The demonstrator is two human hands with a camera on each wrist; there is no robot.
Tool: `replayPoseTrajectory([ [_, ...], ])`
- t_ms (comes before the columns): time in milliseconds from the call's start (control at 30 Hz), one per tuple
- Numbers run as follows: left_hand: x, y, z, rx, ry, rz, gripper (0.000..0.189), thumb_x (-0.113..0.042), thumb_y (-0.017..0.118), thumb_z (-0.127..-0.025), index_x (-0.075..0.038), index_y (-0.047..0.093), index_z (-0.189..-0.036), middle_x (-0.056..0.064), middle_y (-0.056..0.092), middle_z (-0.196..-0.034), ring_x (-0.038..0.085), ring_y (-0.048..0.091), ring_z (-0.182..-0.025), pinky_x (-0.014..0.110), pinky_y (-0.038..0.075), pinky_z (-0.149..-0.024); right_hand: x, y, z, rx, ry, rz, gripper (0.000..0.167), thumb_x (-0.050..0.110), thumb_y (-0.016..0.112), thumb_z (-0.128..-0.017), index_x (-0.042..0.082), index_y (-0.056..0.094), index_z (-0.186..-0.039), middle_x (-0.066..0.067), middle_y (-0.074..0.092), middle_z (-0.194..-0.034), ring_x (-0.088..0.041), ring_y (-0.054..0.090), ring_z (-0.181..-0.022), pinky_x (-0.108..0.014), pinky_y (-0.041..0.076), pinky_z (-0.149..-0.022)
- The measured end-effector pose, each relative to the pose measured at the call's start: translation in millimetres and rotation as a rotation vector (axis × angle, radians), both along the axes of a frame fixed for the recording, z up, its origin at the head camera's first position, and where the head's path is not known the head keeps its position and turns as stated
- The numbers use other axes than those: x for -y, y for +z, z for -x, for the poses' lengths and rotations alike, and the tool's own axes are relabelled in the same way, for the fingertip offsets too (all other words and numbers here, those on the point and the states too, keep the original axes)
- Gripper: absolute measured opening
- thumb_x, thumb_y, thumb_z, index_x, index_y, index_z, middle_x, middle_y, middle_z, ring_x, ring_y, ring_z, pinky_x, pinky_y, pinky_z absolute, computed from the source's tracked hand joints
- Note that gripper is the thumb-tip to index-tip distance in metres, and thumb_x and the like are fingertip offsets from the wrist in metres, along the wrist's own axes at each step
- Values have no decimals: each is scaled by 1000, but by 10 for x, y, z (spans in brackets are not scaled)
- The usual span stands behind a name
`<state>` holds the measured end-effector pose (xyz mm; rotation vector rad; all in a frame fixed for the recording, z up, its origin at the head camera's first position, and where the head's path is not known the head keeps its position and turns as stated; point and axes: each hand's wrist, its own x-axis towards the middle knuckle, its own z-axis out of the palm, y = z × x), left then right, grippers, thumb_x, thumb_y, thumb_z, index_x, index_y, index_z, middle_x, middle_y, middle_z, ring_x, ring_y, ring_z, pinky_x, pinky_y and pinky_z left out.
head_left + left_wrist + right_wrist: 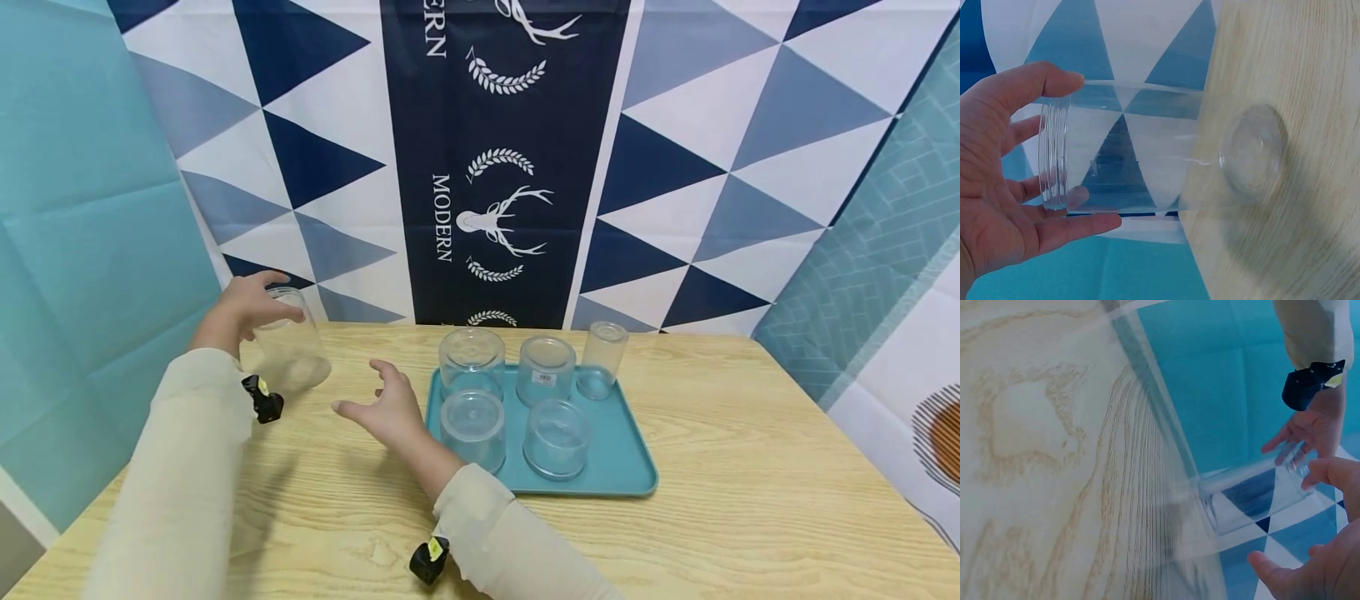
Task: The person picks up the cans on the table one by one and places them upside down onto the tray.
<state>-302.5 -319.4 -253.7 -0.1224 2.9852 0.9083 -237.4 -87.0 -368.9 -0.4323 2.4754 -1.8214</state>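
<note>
A tall clear jar (298,350) with a threaded mouth stands at the left of the wooden table, near the patterned cloth. My left hand (255,307) grips it round the top; in the left wrist view the thumb and fingers lie on opposite sides of the jar's threaded neck (1055,156). The base of the jar (1254,497) is at the tabletop, though whether it bears fully on it I cannot tell. To the right of the jar, my right hand (392,408) hovers with thumb and fingers spread apart, holding nothing.
Right of my right hand lies a blue tray (618,462) bearing several clear jars, among them a wide jar (474,429) at its front left and a slim jar (602,354) at its back right. Patterned cloth (675,167) hangs behind the table (750,433).
</note>
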Motion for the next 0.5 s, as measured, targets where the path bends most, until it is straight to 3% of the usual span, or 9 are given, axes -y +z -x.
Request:
replayPoseTrajectory([
  [167, -19, 31, -40, -14, -47, 13, 79, -35, 71, -85, -3, 34, -147, 41, 12, -147, 54, 40, -120, 58, 54, -78, -19, 11, -32, 64, 9, 58, 77, 30, 83, -77, 14, 46, -143, -12, 43, -143, -33, 51, -124, -42, 52, -88],
  [367, -60, 23, -90, -74, -132, 41, 77, -34, 74, -84, -3, 38, -145, 38, 27, -140, 48, 49, -113, 51, 57, -71, -38, 54, -83, 56, 10, 78, 75, 28, 84, -77, 16, 49, -141, -10, 45, -141, -29, 53, -120, -40, 53, -85],
  [500, -107, 9, -124, -122, -192, 44, 74, -32, 75, -83, -5, 42, -143, 39, 31, -139, 43, 58, -99, 46, 57, -66, -81, 98, -118, 56, 11, 141, 69, 25, 83, -77, 16, 52, -138, -8, 49, -138, -27, 55, -117, -40, 54, -85],
])
